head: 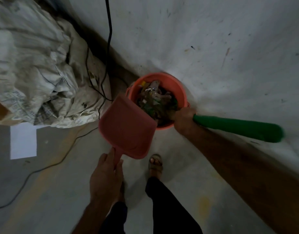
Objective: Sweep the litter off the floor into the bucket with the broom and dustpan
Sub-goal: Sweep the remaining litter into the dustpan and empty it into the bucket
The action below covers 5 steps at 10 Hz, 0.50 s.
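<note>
Two hands work over an orange bucket [180, 92] of litter [155, 102] on the concrete floor [212, 48].
Woven sacks [32, 56] lie heaped at left; the pink dustpan [126, 127] tilts onto the bucket's rim, its handle gripped by the left hand [106, 176]; the right hand [184, 119] clasps the green broom handle [238, 127] beside the bucket.

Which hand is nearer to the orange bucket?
Right. The right hand grips the green broom handle right at the bucket rim; the left hand holds the dustpan handle, farther back.
</note>
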### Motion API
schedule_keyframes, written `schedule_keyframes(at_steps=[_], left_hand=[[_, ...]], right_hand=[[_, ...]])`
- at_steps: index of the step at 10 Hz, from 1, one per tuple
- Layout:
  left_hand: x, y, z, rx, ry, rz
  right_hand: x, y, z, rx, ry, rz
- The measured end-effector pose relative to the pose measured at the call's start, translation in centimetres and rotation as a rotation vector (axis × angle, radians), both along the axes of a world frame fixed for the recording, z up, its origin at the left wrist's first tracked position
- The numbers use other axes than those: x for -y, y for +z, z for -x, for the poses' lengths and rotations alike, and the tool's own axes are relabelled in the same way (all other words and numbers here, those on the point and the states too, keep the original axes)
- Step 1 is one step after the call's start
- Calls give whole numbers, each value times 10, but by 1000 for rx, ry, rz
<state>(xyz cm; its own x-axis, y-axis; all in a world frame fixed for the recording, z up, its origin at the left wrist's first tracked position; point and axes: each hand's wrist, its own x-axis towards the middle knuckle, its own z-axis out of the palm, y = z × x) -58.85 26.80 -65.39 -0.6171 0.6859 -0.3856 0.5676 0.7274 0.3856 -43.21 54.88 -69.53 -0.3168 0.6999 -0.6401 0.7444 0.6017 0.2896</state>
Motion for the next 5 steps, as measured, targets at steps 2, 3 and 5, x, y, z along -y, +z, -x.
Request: schedule_keyframes(at_steps=[2, 3, 5], left_hand=[[-3, 39, 7, -52, -118, 69], [2, 57, 16, -65, -145, 83], [4, 84, 35, -81, -229, 87]], right_hand=[[12, 116, -23, 86, 89, -198], [19, 163, -36, 81, 81, -227], [50, 246, -51, 13, -51, -249]])
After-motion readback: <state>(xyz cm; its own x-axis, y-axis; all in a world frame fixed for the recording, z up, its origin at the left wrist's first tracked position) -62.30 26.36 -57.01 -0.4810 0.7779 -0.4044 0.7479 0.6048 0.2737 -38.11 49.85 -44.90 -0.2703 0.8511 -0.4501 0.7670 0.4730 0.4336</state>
